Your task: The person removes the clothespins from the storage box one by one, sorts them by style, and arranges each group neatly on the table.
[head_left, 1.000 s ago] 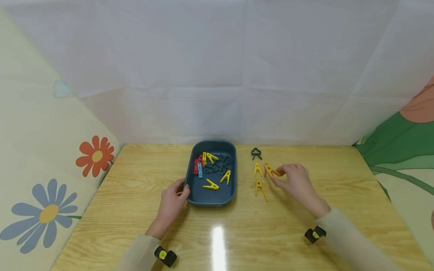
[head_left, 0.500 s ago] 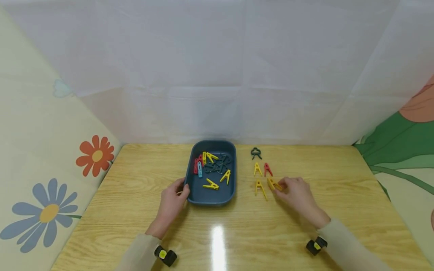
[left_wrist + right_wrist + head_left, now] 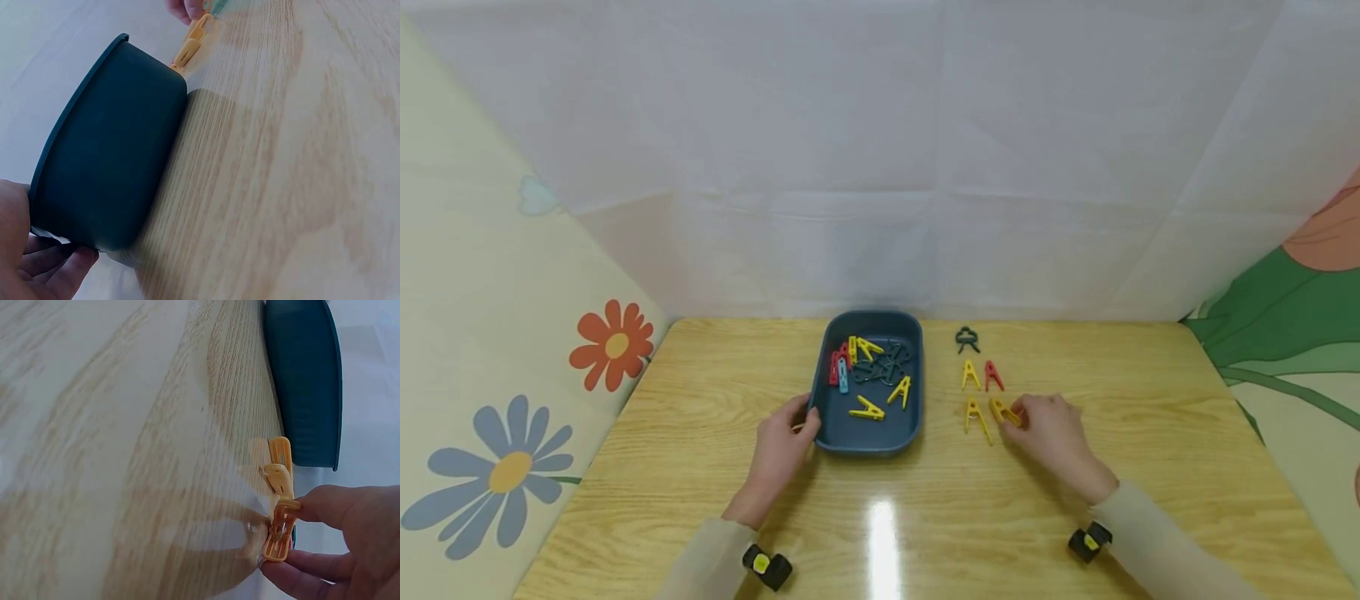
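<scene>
My right hand (image 3: 1054, 435) pinches a yellow clothespin (image 3: 1002, 411) between thumb and fingers, close over the table. In the right wrist view the pinched clothespin (image 3: 280, 532) has its legs spread apart. Just left of it lies another yellow clothespin (image 3: 974, 417). Behind these are a third yellow clothespin (image 3: 970, 374) and a red clothespin (image 3: 992, 375), with a dark green clip (image 3: 967, 339) farthest back. My left hand (image 3: 781, 442) grips the near left corner of a dark blue tray (image 3: 868, 451), thumb at the rim, fingers against the outer wall (image 3: 115, 150).
Inside the tray lie several yellow clothespins (image 3: 868, 408), red clothespins (image 3: 833, 368), a blue clothespin (image 3: 842, 377) and a heap of dark green clips (image 3: 883, 367). The wooden table (image 3: 715, 367) ends at a white sheet (image 3: 850, 167) at the back. Flowered panels flank both sides.
My right hand has come toward me with the yellow clothespin, from over the red one to beside the nearest yellow one. The red clothespin is now uncovered. My left hand and the tray stay put.
</scene>
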The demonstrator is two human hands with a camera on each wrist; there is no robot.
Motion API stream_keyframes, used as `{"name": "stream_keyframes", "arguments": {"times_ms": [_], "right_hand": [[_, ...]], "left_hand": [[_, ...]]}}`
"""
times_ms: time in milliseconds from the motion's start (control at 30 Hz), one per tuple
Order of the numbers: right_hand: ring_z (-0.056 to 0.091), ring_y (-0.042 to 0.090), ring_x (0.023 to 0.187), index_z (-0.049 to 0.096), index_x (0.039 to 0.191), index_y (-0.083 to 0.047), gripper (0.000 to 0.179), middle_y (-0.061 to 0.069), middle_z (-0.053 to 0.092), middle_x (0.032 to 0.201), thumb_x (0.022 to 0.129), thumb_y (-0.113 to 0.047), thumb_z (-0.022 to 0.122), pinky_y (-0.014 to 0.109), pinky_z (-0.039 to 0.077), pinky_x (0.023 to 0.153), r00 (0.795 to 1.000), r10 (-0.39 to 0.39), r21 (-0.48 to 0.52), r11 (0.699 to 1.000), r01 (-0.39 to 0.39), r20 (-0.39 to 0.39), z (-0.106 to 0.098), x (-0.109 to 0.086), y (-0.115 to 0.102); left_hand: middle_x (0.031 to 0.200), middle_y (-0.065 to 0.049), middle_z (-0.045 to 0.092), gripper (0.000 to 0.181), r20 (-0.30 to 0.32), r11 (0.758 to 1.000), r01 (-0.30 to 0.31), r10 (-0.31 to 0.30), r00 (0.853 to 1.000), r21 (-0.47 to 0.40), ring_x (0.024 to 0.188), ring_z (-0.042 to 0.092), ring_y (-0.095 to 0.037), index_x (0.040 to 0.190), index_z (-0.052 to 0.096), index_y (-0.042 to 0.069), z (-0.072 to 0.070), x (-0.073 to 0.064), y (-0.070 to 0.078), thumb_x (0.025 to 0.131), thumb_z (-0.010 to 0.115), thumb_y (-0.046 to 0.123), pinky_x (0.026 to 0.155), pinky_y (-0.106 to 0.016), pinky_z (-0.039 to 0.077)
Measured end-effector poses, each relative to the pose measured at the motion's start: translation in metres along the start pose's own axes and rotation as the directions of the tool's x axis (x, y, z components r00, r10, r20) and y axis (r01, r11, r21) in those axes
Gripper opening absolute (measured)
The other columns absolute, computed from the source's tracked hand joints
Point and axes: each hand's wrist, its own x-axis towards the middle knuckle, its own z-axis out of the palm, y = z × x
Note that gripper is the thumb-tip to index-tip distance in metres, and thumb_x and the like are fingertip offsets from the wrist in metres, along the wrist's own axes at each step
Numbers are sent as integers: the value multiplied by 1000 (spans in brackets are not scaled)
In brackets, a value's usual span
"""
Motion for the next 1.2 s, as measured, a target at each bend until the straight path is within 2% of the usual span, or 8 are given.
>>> {"name": "stream_keyframes", "arguments": {"times_ms": [267,767,1200], "right_hand": [[57,28,84,75,103,-2,31,3,66,81,92,-31,77,45,42,75,999,33,-14,999,-33,24,2,2,-3],[56,28,83,73,100,-3,32,1,62,77,92,-33,77,43,40,72,998,55,-24,998,-54,32,2,4,-6],[56,28,83,72,103,-2,35,2,62,77,92,-35,77,47,41,77,998,58,-20,998,-58,7,5,3,-4]], "left_hand": [[121,-24,71,39,3,1000,16,-16,1000,6,114,68,-37,139,61,-6,0,-1,1,105,56,12,96,-51,57],[121,-24,71,39,-6,1000,15,-15,1000,0,113,68,-37,138,61,-6,1,-1,2,104,56,11,96,-52,57],[119,-24,72,38,-13,1000,0,0,1000,-8,112,69,-37,137,63,-6,2,0,0,104,56,11,95,-52,57]]}}
